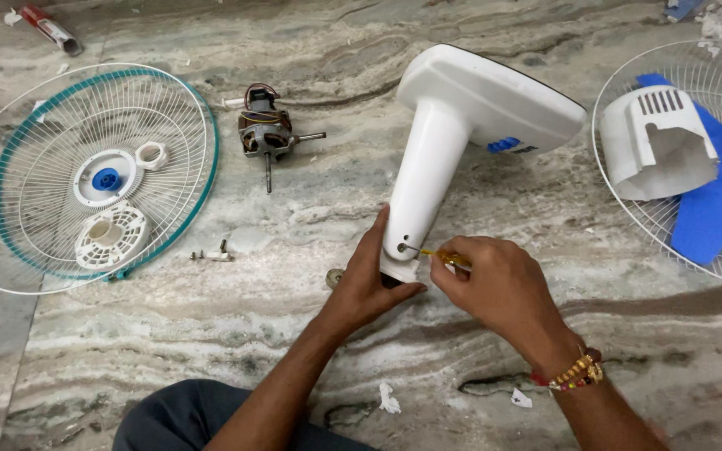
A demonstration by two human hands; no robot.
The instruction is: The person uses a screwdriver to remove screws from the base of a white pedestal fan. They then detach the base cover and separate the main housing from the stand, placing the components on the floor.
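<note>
Floor (211, 334): grey-brown veined stone. Lying on it, placed from the left hand (369, 280): far left, teal-rimmed wire fan guard (10, 150); up-left, bare fan motor (262, 134); left, small screws (213, 253); touching it, white fan stand (453, 125), tilted; far right, white wire guard (712, 242); below, paper scraps (388, 399); far upper left, red-and-grey tube (50, 28).

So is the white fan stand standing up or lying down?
Lying down. The white fan stand lies tipped on the floor, its neck toward the left hand.
</note>
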